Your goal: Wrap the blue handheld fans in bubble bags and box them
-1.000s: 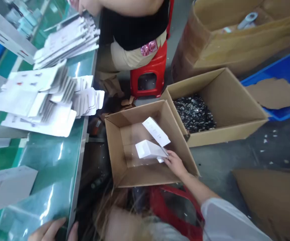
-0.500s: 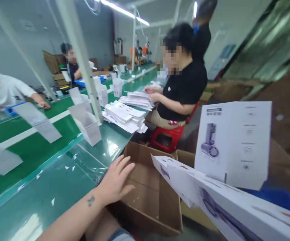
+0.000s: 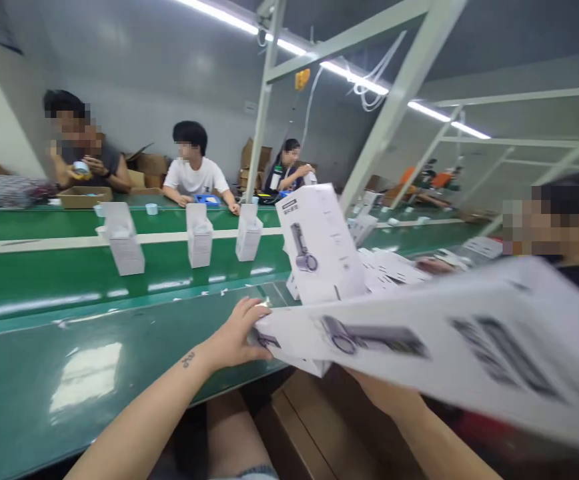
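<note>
Flattened white cartons (image 3: pixel 379 333) printed with a purple device stretch from the middle to the right edge, above the table edge. My left hand (image 3: pixel 242 333) grips their left end, thumb below and fingers above. Under the cartons is my right hand (image 3: pixel 382 393); its fingers are hidden behind them. One printed carton panel (image 3: pixel 319 243) stands up behind the long one. The near part of the cartons is blurred.
Open white boxes (image 3: pixel 199 237) stand on the green conveyor (image 3: pixel 164 280). A cardboard box (image 3: pixel 314 427) sits below the table edge. People sit across the line, and another person is close at the right. More flat cartons (image 3: pixel 394 270) lie beyond.
The view has turned left. My left hand, open above the cardboard box before, now holds the cartons' end. The cartons have come over the table edge, and my right forearm has come into view.
</note>
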Demonstrator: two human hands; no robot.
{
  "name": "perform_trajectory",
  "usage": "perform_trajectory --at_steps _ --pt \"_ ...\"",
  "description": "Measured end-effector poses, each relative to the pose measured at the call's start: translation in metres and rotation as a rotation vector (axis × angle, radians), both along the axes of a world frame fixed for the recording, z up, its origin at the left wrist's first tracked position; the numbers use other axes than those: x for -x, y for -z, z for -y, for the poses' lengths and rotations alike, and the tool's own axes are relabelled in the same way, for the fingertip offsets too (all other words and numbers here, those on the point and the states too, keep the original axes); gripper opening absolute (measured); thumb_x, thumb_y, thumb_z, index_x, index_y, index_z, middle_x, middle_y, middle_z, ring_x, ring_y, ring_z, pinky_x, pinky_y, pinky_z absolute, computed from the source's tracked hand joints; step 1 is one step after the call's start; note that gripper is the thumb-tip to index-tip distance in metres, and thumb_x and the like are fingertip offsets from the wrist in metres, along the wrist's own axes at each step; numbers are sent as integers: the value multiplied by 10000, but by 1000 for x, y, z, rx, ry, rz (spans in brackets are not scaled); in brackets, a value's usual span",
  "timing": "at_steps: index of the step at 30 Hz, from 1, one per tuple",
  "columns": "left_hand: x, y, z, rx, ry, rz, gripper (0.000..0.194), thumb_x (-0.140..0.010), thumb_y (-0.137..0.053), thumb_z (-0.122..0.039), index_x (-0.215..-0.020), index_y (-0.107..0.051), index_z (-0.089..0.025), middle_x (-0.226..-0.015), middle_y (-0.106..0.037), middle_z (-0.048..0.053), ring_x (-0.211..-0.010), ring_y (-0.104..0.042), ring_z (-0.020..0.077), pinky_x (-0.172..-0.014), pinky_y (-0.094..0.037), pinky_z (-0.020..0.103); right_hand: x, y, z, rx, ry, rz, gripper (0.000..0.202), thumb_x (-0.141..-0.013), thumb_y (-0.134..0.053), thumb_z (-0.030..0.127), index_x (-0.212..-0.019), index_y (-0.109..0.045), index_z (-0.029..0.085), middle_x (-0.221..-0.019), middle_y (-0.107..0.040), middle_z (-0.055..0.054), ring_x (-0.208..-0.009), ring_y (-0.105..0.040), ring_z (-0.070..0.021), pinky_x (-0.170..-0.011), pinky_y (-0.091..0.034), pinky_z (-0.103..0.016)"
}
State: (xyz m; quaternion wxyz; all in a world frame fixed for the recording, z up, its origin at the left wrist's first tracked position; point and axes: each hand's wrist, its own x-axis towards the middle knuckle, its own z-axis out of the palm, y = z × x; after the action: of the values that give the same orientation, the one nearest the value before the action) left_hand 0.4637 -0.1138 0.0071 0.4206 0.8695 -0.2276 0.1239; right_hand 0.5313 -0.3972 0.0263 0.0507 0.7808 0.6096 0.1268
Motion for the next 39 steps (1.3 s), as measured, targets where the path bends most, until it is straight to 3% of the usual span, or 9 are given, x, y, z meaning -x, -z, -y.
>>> perform_trajectory --at_steps 5,10,17,21,26,29,33,36,39 --pt "15 -14 -72 -101 -271 -165 887 -648 -792 -396 -1401 -349 -246 -1293 -547 104 -1144 -525 288 -959 -445 420 -19 -13 -96 -940 194 -1270 299 -860 -633 424 -961 -731 161 -944 -743 -81 -851 -694 -234 -707 -611 -389" --pt "42 -33 -119 -665 -479 -85 647 -741 -673 -340 -1335 -435 -238 -1211 -580 109 -1076 -525 296 -917 -424 429 -40 -12 -138 -1089 339 -1944 287 -681 -816 374 -912 -735 225 -1030 -716 -55 -979 -640 -239 -789 -608 -413" --pt "92 -10 -151 -1089 -423 -120 613 -779 -579 -80 -1337 -429 -285 -1361 -500 102 -1278 -416 329 -1101 -224 601 -44 31 -123 -1037 696 -2128 105 -720 -737 200 -801 -672 186 -796 -693 -47 -900 -665 -232 -778 -605 -433" --pt "93 -34 -144 -1181 -519 -335 752 -704 -519 50 -1386 -400 -241 -1422 -460 144 -1351 -353 381 -1087 -233 650 -45 26 -106 -1121 614 -2064 111 -673 -749 165 -722 -653 194 -608 -605 12 -834 -664 -210 -783 -607 -384" --pt "36 -64 -79 -760 -410 -168 646 -832 -406 -45 -1436 -344 -265 -1509 -363 106 -1410 -295 270 -1128 -310 502 -32 -17 -82 -1184 562 -2169 209 -724 -715 243 -572 -575 207 -645 -669 -13 -653 -657 -164 -630 -598 -273" --pt "-13 -46 -31 -686 -252 -247 854 -736 -673 -210 -1479 -260 -297 -1572 -216 153 -1443 -156 397 -1076 -243 678 -17 -43 -56 -1307 580 -2281 28 -766 -659 212 -783 -676 198 -658 -692 -7 -642 -680 -160 -635 -608 -260" --pt "-62 -12 3 -931 -125 -414 1143 -452 -893 -346 -1446 -330 -343 -1556 -243 193 -1400 -130 529 -938 -76 845 -7 -55 2 -1554 593 -2245 85 -802 -593 170 -823 -673 188 -759 -731 -35 -740 -718 -157 -744 -618 -261" --pt "-79 -10 3 -1069 -58 -339 905 -459 -896 -316 -1294 -547 -320 -1474 -385 198 -1349 -259 531 -934 -195 816 -17 -51 49 -1719 482 -2063 149 -836 -521 140 -803 -649 209 -822 -734 -51 -836 -721 -148 -819 -599 -271" --pt "-88 -36 -6 -1158 69 -274 411 -577 -807 -167 -974 -723 -226 -1381 -482 211 -1286 -391 467 -895 -434 640 -47 -49 76 -1825 413 -1911 231 -862 -423 93 -788 -610 205 -1080 -702 -102 -1063 -665 -159 -825 -593 -300"
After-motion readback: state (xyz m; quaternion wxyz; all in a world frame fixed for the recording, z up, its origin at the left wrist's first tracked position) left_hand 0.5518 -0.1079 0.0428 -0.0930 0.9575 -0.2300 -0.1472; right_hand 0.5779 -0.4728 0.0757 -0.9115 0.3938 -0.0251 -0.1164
